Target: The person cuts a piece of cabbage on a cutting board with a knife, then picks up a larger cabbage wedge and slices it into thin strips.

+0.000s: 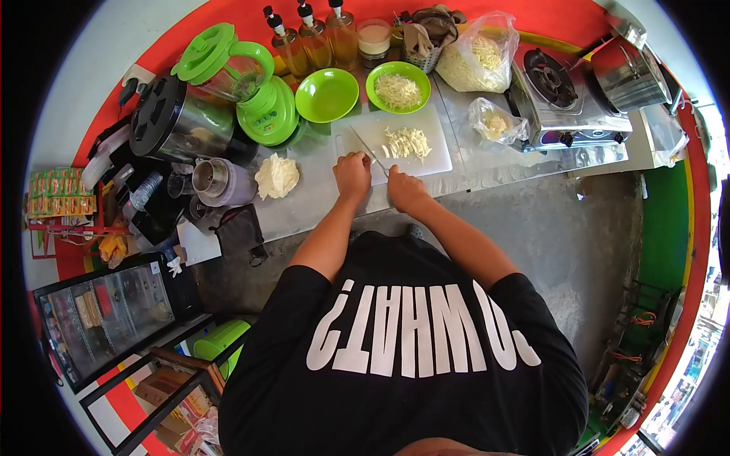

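Observation:
A knife (367, 144) is in my right hand (407, 188), its blade slanting up and left over the white cutting board (441, 161). My left hand (353, 175) rests at the board's lower left edge, beside the blade, with its fingers curled in. Whatever those fingers may hold is hidden. Pale sliced strips (408, 144) lie in a pile on the board, right of the blade. Just behind the board stands a green bowl (372, 100) of pale shreds. Left of it is another green bowl (327, 95) with nothing visible inside.
A pale lump (277, 176) lies on the metal counter (304, 210) to the left, near a green blender (266, 106). Pump bottles (313, 38) line the back. On the right are a bag of pale shreds (480, 61), a smaller bag (496, 124) and a gas stove (559, 91).

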{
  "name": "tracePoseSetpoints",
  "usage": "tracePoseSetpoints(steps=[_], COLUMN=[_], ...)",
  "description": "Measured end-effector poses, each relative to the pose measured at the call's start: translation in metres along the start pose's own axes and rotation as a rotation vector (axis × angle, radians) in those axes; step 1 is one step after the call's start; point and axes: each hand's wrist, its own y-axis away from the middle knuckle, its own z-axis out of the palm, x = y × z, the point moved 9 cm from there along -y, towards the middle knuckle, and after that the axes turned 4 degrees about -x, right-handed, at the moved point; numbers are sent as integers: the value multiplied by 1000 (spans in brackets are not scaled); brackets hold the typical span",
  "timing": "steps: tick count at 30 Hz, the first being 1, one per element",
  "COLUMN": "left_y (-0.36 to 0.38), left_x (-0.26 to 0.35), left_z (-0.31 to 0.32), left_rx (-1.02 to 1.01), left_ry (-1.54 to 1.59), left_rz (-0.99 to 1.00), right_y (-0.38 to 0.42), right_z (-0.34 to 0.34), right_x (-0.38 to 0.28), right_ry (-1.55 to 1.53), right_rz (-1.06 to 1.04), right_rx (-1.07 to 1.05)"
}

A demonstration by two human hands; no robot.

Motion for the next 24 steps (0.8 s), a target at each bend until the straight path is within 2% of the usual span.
tracePoseSetpoints(steps=[7,14,16,24], left_y=[-1,-1,0,1], left_x=[-5,-2,-1,-1], left_z=[4,2,2,0], left_rx=[-19,-48,-31,-2], left_ry=[0,9,3,23], left_rz=[-32,-40,-37,-6], right_y=[9,-5,2,-12], right_z=[16,-2,2,-2], right_x=[0,-8,-5,-10], right_ry=[-109,-3,-122,-143], right_rz=[114,19,73,66], right_rx=[-37,5,12,-17])
